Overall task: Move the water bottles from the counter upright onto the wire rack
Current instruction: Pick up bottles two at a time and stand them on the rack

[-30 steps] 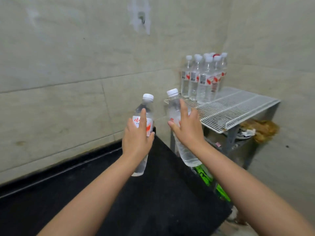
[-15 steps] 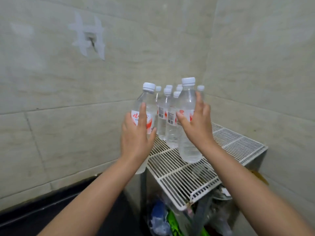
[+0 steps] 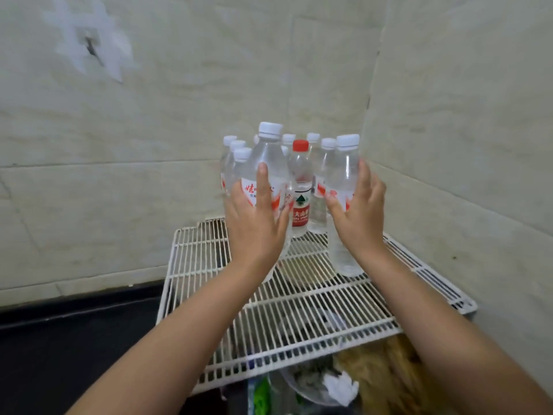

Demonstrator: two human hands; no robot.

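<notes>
My left hand (image 3: pixel 254 226) grips a clear white-capped water bottle (image 3: pixel 269 163) upright over the white wire rack (image 3: pixel 299 319). In my right hand (image 3: pixel 360 217) is a second clear bottle (image 3: pixel 345 172), also upright, its base at or just above the rack wires. Both sit in front of a cluster of several white-capped bottles (image 3: pixel 236 163) standing at the rack's back corner, with one red-capped, red-labelled bottle (image 3: pixel 300 187) visible between my two bottles. My palms hide the lower halves of the held bottles.
Tiled walls meet in a corner right behind the rack. The black counter (image 3: pixel 59 354) lies to the lower left. Under the rack sit a bowl with scraps (image 3: pixel 317 384), brown material (image 3: pixel 386 372) and green packaging (image 3: pixel 263 393). The rack's front half is bare wire.
Both hands carried their bottles from above the counter rightward and forward over the rack, up to the standing cluster. My view swung right with them.
</notes>
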